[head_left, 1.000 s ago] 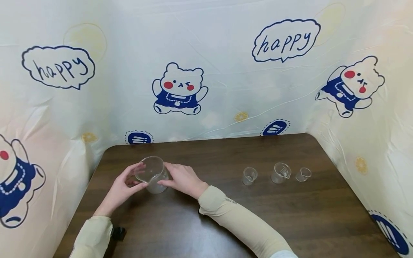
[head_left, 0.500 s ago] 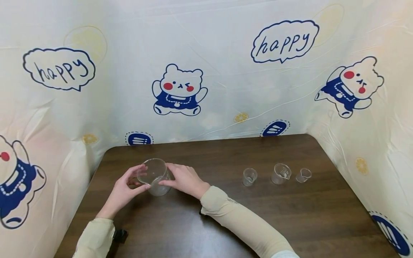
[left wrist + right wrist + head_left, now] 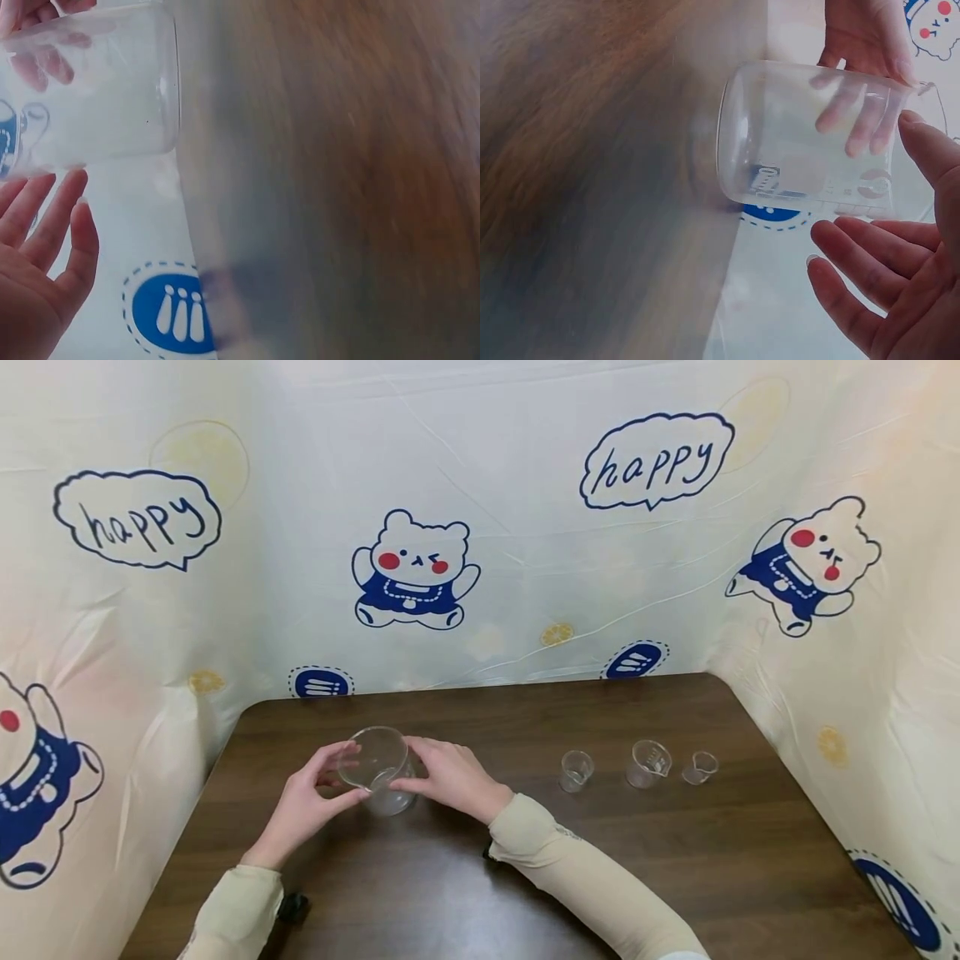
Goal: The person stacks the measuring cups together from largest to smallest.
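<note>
A large clear glass beaker [image 3: 377, 756] is upright between both hands at the table's left half. My left hand [image 3: 311, 797] grips its left side, thumb at the near side and fingers farther round. From the right, my right hand [image 3: 457, 781] holds it, thumb in front and index finger near the rim. In the left wrist view the beaker [image 3: 120, 97] looks see-through with nothing visible inside. Printed marks show on the beaker [image 3: 802, 135] in the right wrist view. Whether its base touches the table cannot be told.
Three small clear beakers stand in a row at the right: one nearest [image 3: 577, 771], a wider one [image 3: 648, 765] and the smallest [image 3: 701, 768]. The brown wooden table [image 3: 480, 877] ends at a printed curtain [image 3: 510, 568].
Both hands have moved a little to the right, carrying or sliding the large beaker with them. Their hold looks the same. The small beakers shift only slightly with the head view.
</note>
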Demonstrator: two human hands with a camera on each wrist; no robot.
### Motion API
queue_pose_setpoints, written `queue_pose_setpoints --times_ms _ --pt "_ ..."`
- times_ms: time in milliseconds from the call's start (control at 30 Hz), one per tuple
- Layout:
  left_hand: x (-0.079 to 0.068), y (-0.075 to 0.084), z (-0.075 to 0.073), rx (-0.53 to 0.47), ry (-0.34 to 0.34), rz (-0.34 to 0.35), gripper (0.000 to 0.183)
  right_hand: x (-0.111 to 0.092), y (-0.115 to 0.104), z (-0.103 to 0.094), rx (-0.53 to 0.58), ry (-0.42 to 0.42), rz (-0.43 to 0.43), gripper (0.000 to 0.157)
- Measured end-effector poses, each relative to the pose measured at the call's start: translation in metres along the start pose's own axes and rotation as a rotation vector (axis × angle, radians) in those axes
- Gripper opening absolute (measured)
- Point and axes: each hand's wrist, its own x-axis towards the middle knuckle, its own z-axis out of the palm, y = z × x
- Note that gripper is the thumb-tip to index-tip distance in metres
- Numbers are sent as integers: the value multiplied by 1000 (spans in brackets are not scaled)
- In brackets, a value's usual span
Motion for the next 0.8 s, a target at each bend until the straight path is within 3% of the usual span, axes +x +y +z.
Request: queue_pose_setpoints --times_ms 133,433,800 --pt "2 6 7 -3 -2 -1 68 -8 2 -9 22 -8 7 61" --pt "9 -10 32 0 -17 -12 72 -27 12 -27 36 2 4 61" --pt "12 6 58 -40 -2 8 75 -48 25 -43 44 -15 57 64"
